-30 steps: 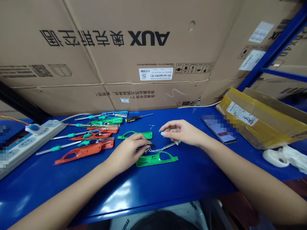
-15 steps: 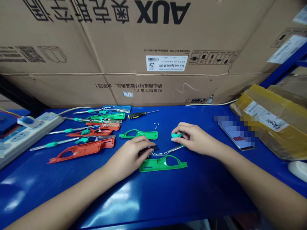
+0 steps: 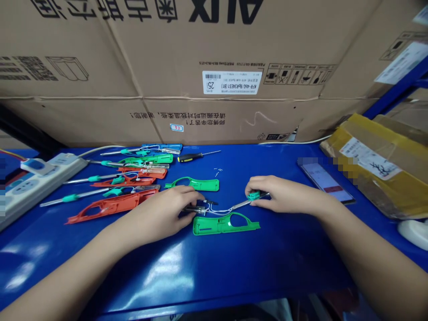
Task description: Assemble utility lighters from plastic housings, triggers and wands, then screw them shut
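Note:
My left hand (image 3: 170,207) pinches a clear lighter tank (image 3: 196,208) just above a green handle shell (image 3: 207,226). White wires (image 3: 219,210) run from it to a metal tube (image 3: 241,204); a small black part (image 3: 210,202) hangs on them. At the tube's right, my right hand (image 3: 276,192) is closed on a teal plastic piece (image 3: 254,195), fingertips on both its sides. The other green shell half (image 3: 203,184) lies behind my left hand.
Opened red, green and blue lighters (image 3: 110,207) lie at left, near a white power strip (image 3: 36,183). A screwdriver (image 3: 190,157) and tiny pins (image 3: 218,170) lie at the back. At right are a phone (image 3: 326,180) and a taped carton (image 3: 364,165).
My left hand has shifted left, baring the clear tank and the black part. My right hand has moved slightly right with the teal piece, now by the metal tube.

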Demonstrator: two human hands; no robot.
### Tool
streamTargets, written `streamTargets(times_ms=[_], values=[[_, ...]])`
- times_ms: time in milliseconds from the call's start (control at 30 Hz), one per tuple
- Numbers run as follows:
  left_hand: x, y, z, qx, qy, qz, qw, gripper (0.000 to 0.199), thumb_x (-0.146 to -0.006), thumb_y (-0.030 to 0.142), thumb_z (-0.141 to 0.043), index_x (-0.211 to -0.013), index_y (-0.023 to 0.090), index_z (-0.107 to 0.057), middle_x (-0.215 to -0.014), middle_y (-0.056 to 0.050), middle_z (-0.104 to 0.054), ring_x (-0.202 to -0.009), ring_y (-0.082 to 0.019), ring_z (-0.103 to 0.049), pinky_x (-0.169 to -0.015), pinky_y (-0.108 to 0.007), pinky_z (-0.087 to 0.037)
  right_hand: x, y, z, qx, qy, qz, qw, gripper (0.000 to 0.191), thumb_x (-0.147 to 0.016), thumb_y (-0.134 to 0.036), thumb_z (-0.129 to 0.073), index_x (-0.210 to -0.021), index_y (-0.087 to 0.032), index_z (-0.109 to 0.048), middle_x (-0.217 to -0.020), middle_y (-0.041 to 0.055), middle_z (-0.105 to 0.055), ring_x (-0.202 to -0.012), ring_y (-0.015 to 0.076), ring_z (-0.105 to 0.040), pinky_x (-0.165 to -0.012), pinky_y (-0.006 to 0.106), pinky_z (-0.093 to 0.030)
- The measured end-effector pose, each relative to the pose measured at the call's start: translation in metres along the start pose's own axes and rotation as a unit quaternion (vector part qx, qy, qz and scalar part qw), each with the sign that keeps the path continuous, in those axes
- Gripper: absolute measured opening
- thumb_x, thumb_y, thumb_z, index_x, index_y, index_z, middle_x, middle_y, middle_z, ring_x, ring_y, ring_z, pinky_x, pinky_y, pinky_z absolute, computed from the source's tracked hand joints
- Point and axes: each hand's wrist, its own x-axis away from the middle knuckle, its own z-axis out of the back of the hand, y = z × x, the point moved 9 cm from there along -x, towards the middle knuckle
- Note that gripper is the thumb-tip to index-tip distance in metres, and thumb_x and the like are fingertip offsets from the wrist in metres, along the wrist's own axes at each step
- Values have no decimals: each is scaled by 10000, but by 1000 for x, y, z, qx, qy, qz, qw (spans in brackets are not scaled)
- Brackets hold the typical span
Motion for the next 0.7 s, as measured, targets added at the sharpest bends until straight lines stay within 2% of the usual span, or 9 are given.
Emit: streamTargets(times_ms=[100, 233, 300, 367, 433, 567, 700], values=[[-1, 1, 4, 18, 5, -10, 1000, 310, -943, 188, -535, -1212, 237, -682, -1175, -77, -699, -990, -226, -709, -827, -344, -596, 1, -3, 0, -3, -9, -5, 1000, 107, -930, -280, -615, -998, -207, -655, -1011, 59, -676, -878, 203, -607, -745, 314, -430], [4, 6, 19, 48, 39, -33, 998, 248, -952, 247, -561, -1157, 220, -699, -1054, -69, -722, -902, -199, -706, -785, -308, -584, 10, -9, 12, -19, 3, 1, 1000, 137, -920, -331, -632, -977, -210, -661, -988, 56, -682, -865, 200, -614, -735, 309, -433], [9, 13, 21, 68, 25, -38, 997, 278, -942, 267, -596, -1207, 247, -678, -1055, -46, -729, -893, -184, -704, -780, -290, -581, 17, -13, 15, -25, -7, 5, 1000, 133, -907, -339, -648, -967, -221, -661, -974, 44, -684, -861, 198, -618, -731, 306, -436], [14, 25, 14, 104, -13, -41, 994, 326, -930, 269, -631, -1255, 284, -647, -1086, -14, -727, -876, -160, -702, -768, -262, -578, 24, -17, 14, -25, -29, 5, 999, 104, -900, -335, -659, -940, -240, -658, -960, 27, -686, -852, 193, -620, -724, 303, -434], [18, 39, 3, 132, -49, -47, 989, 307, -923, 226, -644, -1219, 311, -646, -1099, 14, -718, -905, -151, -697, -783, -251, -570, 29, -18, 11, -20, -50, -3, 999, 81, -896, -331, -669, -911, -254, -650, -956, 11, -689, -855, 192, -619, -722, 302, -430], [16, 62, -13, 129, -47, -65, 988, 250, -927, 182, -628, -1155, 282, -649, -1052, 7, -697, -929, -171, -674, -816, -288, -554, 33, -14, 8, 2, -62, -32, 998, 85, -885, -327, -680, -890, -258, -630, -945, 2, -683, -864, 198, -609, -721, 305, -425], [10, 66, -22, 102, -26, -83, 991, 201, -934, 160, -605, -1119, 224, -652, -1002, -17, -694, -912, -189, -665, -783, -311, -541, 32, -5, 12, 22, -52, -55, 997, 94, -877, -328, -676, -884, -250, -624, -940, 19, -679, -850, 212, -604, -698, 311, -419]])
